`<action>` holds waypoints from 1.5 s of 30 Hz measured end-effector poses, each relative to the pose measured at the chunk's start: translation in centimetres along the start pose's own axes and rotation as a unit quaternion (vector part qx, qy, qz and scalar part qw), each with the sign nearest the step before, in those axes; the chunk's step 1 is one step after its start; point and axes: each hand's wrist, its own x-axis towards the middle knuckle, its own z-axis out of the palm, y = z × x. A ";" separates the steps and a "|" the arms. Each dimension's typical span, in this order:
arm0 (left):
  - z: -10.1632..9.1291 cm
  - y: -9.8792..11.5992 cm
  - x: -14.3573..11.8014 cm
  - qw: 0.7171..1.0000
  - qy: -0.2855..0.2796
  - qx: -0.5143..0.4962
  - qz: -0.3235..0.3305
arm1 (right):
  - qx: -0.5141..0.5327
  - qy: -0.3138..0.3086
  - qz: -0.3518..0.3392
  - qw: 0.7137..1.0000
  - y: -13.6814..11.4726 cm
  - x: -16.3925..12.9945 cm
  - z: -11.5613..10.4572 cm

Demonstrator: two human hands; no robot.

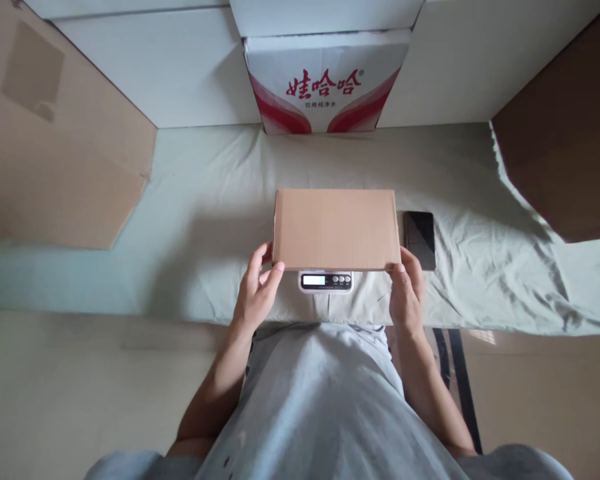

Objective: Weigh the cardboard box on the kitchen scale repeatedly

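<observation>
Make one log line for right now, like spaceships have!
left hand: holds cardboard box, left near corner | right hand: holds right near corner | box: over scale, contact unclear | phone: right of box

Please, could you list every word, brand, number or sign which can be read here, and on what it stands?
"娃哈哈", large red characters: white box. The small round mark beside it is too small to read.
"饮用纯净水", smaller characters: same box.
Scale: display lit, but digits unreadable; panel markings too small.
Held brown box: no print visible.
</observation>
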 end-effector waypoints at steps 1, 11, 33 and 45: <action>0.1 -0.1 0.0 1.000 -0.002 0.001 -0.004 | -0.006 0.000 -0.002 1.000 0.0 0.0 0.0; -0.7 -0.4 0.4 0.999 0.028 0.036 -0.007 | 0.016 0.007 -0.003 1.000 -0.1 0.8 -0.6; -1.4 -0.8 1.1 0.999 0.027 0.040 0.004 | -0.001 0.020 -0.037 0.999 -0.6 1.7 -0.8; -1.0 -0.9 0.7 1.000 -0.015 0.005 0.019 | -0.050 -0.012 -0.043 0.998 -1.0 1.4 -0.7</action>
